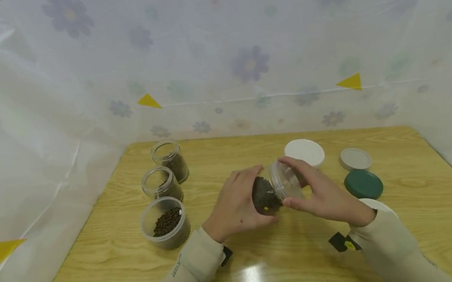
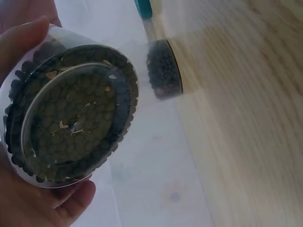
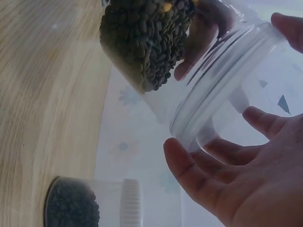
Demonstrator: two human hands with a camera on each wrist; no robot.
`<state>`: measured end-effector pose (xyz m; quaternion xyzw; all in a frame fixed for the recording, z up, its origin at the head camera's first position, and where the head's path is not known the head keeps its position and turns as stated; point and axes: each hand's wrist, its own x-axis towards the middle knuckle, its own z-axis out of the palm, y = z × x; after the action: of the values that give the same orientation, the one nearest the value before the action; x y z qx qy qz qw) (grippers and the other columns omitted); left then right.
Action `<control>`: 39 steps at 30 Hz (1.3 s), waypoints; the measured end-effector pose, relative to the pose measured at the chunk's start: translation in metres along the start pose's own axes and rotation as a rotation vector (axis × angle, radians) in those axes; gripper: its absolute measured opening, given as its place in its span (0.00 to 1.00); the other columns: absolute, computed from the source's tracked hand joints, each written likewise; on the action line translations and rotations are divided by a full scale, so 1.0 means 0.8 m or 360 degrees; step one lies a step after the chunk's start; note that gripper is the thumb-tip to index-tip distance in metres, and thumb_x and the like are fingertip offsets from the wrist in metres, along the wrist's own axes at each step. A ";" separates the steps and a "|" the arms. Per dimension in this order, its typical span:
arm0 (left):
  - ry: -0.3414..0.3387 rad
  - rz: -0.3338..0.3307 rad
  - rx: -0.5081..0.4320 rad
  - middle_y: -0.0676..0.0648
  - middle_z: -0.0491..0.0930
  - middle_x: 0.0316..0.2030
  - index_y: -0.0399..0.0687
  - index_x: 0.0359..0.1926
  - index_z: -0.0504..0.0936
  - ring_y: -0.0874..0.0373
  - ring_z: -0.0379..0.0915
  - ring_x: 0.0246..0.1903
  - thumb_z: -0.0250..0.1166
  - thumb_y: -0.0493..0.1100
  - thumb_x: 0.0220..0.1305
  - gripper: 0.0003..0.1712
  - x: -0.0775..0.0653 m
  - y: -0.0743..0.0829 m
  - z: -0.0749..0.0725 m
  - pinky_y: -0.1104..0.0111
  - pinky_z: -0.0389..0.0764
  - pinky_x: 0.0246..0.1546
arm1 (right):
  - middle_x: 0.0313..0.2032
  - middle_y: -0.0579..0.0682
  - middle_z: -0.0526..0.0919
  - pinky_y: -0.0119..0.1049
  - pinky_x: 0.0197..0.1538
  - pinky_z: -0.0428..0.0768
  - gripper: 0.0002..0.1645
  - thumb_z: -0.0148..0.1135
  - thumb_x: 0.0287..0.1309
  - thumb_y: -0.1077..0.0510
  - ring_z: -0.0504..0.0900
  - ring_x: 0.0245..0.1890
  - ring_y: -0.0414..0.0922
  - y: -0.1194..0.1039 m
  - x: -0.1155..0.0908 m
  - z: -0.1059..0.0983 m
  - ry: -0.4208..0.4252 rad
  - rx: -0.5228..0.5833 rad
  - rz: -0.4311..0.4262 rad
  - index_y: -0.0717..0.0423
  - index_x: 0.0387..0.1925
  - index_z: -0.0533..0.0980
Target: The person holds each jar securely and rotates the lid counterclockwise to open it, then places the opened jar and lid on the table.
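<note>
Above the middle of the table, my left hand [image 1: 239,202] grips a clear jar [image 1: 264,195] partly filled with dark, bean-like pellets. The jar lies tilted nearly on its side, its mouth end toward the right. Its round base [image 2: 75,118] faces the left wrist camera, pellets pressed against it with a few pale flakes. My right hand [image 1: 319,191] holds the clear, ridged rim [image 3: 222,80] between thumb and fingers. In the right wrist view, the pellets [image 3: 147,42] stay in the body, away from the rim, with one yellow bit among them.
On the left stand an open tub [image 1: 149,236] of brown pellets and two open jars, one nearer [image 1: 173,193] and one farther [image 1: 176,167]. To the right lie a large white lid [image 1: 304,152], a small whitish lid [image 1: 355,159], a green lid [image 1: 363,184] and another white lid [image 1: 380,206], partly covered.
</note>
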<state>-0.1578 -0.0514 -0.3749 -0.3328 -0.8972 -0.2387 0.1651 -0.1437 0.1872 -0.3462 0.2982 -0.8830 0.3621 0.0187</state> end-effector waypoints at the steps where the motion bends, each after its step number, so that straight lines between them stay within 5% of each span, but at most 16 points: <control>1: 0.0004 0.0005 0.0018 0.47 0.76 0.61 0.44 0.71 0.64 0.51 0.73 0.59 0.80 0.66 0.34 0.65 0.000 0.000 0.000 0.57 0.75 0.61 | 0.70 0.56 0.64 0.46 0.50 0.81 0.50 0.67 0.62 0.51 0.78 0.56 0.53 0.001 0.000 0.000 -0.0004 0.0012 0.0005 0.46 0.77 0.50; 8: -0.0029 -0.0036 0.0079 0.47 0.75 0.62 0.46 0.72 0.62 0.49 0.73 0.60 0.79 0.68 0.35 0.65 -0.001 0.001 0.003 0.53 0.76 0.60 | 0.73 0.58 0.61 0.54 0.55 0.80 0.49 0.65 0.64 0.50 0.76 0.61 0.57 0.004 -0.001 0.001 -0.0045 0.0064 0.0076 0.50 0.78 0.49; 14: -0.0039 -0.0084 0.0128 0.47 0.75 0.62 0.47 0.72 0.62 0.50 0.72 0.60 0.77 0.70 0.37 0.64 0.002 0.001 0.003 0.53 0.76 0.59 | 0.69 0.62 0.65 0.57 0.55 0.79 0.40 0.53 0.72 0.48 0.74 0.63 0.61 -0.001 -0.001 -0.004 -0.0001 0.0073 0.0234 0.53 0.77 0.50; 22: -0.0078 -0.0099 0.0139 0.47 0.74 0.63 0.51 0.73 0.60 0.49 0.71 0.62 0.78 0.69 0.37 0.65 0.002 0.003 0.005 0.50 0.75 0.60 | 0.60 0.59 0.78 0.43 0.41 0.81 0.41 0.47 0.72 0.35 0.83 0.46 0.48 -0.008 0.003 -0.008 -0.0087 -0.0086 0.0530 0.53 0.75 0.56; 26: -0.0090 -0.0090 0.0128 0.47 0.73 0.64 0.51 0.73 0.60 0.50 0.70 0.63 0.79 0.68 0.37 0.64 0.001 0.003 0.006 0.50 0.74 0.60 | 0.60 0.60 0.77 0.39 0.37 0.80 0.44 0.46 0.69 0.31 0.83 0.46 0.50 -0.011 0.005 -0.007 -0.0141 -0.0143 0.0628 0.50 0.76 0.55; 32: -0.0090 -0.0060 0.0114 0.46 0.73 0.64 0.49 0.73 0.59 0.49 0.69 0.64 0.79 0.66 0.38 0.64 -0.002 0.003 0.007 0.51 0.73 0.62 | 0.63 0.61 0.75 0.39 0.37 0.81 0.46 0.50 0.67 0.31 0.83 0.51 0.53 -0.010 0.006 -0.007 -0.0151 -0.0083 0.0612 0.48 0.77 0.53; 39: -0.0092 -0.0081 0.0010 0.46 0.73 0.64 0.48 0.73 0.60 0.51 0.69 0.64 0.80 0.65 0.38 0.64 -0.003 0.001 0.006 0.57 0.76 0.62 | 0.70 0.59 0.67 0.45 0.47 0.82 0.48 0.59 0.66 0.39 0.78 0.58 0.54 -0.004 0.003 -0.003 -0.0133 -0.0008 0.0360 0.51 0.78 0.51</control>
<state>-0.1563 -0.0494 -0.3797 -0.3160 -0.9106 -0.2303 0.1339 -0.1442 0.1860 -0.3422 0.2115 -0.9119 0.3469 -0.0583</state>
